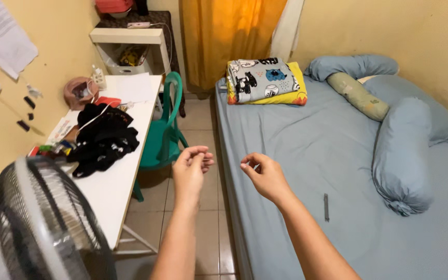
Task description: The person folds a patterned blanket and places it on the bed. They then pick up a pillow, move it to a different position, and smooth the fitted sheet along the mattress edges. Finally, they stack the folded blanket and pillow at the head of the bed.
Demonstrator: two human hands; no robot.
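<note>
My left hand is raised over the tiled floor between the desk and the bed, fingers loosely curled, holding nothing. My right hand hovers at the bed's left edge, fingers curled inward, empty too. The two hands are apart and touch nothing. A bed with a blue-grey sheet lies to the right. A small dark flat thing lies on the sheet just right of my right forearm.
Folded blankets sit at the bed's far corner, with blue bolsters and pillows to the right. A white desk on the left carries a heap of black clothes. A green plastic chair stands beside it. A fan fills the near left.
</note>
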